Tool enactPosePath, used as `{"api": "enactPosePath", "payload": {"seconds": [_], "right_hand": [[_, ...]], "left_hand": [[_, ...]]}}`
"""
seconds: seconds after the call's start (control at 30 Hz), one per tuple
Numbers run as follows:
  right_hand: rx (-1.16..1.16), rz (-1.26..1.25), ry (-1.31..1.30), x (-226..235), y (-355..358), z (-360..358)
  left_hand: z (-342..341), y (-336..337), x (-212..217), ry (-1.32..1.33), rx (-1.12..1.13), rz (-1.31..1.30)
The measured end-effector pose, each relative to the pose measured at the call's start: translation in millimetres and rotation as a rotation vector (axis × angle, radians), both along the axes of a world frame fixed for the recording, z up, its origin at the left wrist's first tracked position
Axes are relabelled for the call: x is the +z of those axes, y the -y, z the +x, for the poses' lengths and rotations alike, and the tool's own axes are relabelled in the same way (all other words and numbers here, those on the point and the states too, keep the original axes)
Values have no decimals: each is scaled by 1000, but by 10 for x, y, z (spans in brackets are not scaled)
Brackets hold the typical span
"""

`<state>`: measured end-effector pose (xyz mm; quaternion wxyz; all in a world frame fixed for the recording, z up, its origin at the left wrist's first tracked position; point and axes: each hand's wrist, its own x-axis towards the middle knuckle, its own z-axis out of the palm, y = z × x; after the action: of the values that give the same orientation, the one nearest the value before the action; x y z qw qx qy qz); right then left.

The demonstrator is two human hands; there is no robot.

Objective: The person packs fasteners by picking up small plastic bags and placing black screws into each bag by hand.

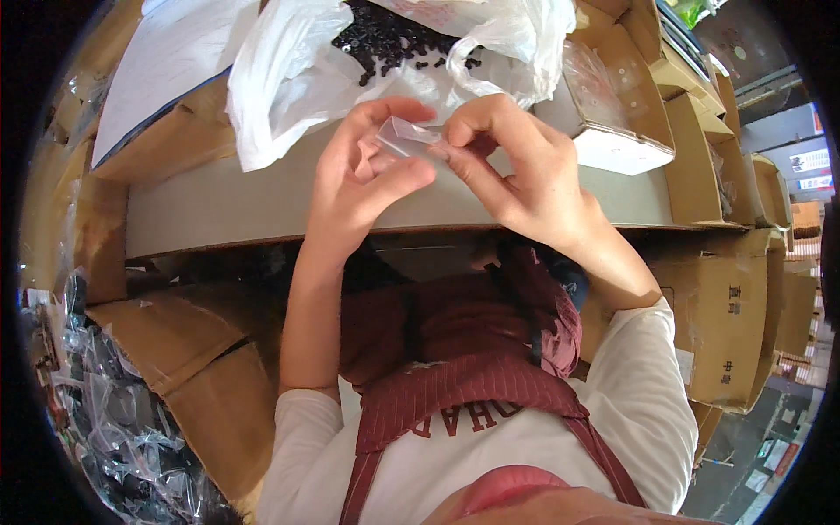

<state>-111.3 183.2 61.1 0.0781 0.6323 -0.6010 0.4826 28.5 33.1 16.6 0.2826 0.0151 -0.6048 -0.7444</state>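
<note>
A small clear plastic bag (404, 133) is held above the near edge of the worktop. My right hand (529, 166) pinches its right end between thumb and forefinger. Around the left end curves my left hand (354, 175), its thumb and forefinger apart with the bag between them; whether its other fingers touch the bag is hard to see. Just beyond both hands, a large white plastic bag (271, 87) lies spread open. Many small black parts (394, 39) are heaped in it, some loose near its front.
The pale worktop (201, 210) runs across in front of me. White papers (166, 70) lie at the left. Open cardboard boxes (700, 149) line the right side, one with clear plastic bags (595, 79). Plastic-wrapped dark items (131, 429) fill the lower left beside cardboard flaps (179, 341).
</note>
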Motion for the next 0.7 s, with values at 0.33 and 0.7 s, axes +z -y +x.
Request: {"api": "enactPosePath", "payload": {"seconds": [0.33, 0.7], "right_hand": [[-227, 172, -157, -309, 852, -584], [-522, 665, -632, -278, 1248, -811]], "left_hand": [[18, -153, 7, 93, 392, -153], [-57, -143, -87, 171, 490, -512]]}}
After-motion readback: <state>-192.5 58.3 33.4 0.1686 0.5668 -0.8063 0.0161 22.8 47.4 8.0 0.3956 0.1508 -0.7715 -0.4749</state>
